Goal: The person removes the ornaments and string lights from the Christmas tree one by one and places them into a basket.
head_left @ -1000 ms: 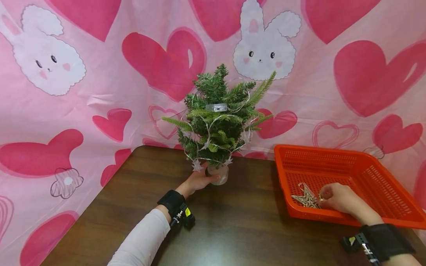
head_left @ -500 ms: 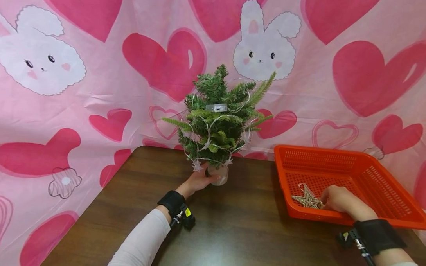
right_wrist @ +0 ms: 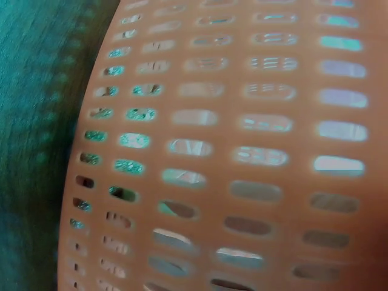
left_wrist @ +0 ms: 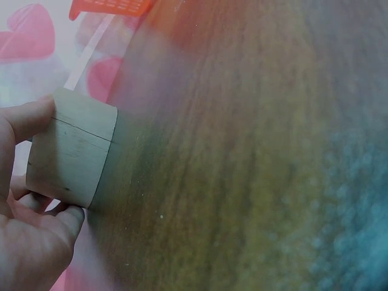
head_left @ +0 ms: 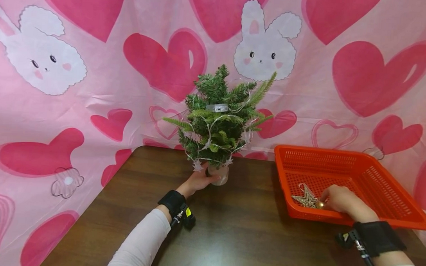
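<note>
A small artificial Christmas tree (head_left: 220,125) stands on the table, wound with a clear string of star lights. My left hand (head_left: 199,180) grips its round wooden base (head_left: 221,175); in the left wrist view, fingers and thumb lie around this base (left_wrist: 73,148). Inside the orange-red basket, my right hand (head_left: 344,200) has its fingers curled down, with a gold ball ornament (head_left: 320,205) at the fingertips. A gold glitter star ornament (head_left: 306,199) lies just left of the ball. The right wrist view is filled by the basket's slotted wall (right_wrist: 206,139), hiding this hand.
The basket (head_left: 282,178) sits at the table's right side, its near rim below my right wrist. A pink cloth (head_left: 146,17) with hearts and rabbits hangs behind the brown wooden table (head_left: 237,235). A clear battery box (head_left: 217,107) rests among the tree's branches.
My right hand has shifted slightly right and lower in the basket, and the gold ball shows more plainly at its fingertips. The left hand and tree stay in place.
</note>
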### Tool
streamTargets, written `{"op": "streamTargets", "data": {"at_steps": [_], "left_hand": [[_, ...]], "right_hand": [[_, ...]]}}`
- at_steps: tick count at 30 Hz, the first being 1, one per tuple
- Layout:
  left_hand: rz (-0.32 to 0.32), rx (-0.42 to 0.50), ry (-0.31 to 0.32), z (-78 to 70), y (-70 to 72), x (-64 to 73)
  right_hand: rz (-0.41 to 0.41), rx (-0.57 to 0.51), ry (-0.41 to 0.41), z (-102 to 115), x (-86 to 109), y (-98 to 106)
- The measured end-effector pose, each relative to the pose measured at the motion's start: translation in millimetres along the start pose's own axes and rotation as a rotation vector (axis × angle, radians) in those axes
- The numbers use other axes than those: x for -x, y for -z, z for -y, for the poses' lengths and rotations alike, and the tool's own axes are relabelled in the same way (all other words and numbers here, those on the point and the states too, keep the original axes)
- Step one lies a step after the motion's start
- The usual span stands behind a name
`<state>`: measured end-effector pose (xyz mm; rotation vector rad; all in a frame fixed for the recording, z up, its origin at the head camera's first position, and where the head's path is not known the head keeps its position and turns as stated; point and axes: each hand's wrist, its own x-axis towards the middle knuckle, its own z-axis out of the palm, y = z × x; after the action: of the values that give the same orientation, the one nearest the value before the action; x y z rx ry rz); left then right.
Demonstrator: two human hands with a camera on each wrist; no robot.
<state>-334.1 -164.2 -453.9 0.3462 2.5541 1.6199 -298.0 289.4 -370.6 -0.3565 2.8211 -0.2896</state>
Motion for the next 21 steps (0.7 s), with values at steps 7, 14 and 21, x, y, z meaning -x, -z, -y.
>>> {"op": "streamTargets", "data": {"at_steps": [7,14,21], "left_hand": [[0.01,0.01,0.039,-0.4,1.7,-0.3],[-0.002,0.023,0.028,0.4,1.8,-1.0],[-0.005,0.007,0.051,0.8,1.8,-0.1]], "right_hand": [[-0.055,-0.001,-0.035,5,3.8,7],[-0.157,-0.016,0.002,26,13.9,12],[-0.335,-0.064,0.088,63,26.0,13]]}}
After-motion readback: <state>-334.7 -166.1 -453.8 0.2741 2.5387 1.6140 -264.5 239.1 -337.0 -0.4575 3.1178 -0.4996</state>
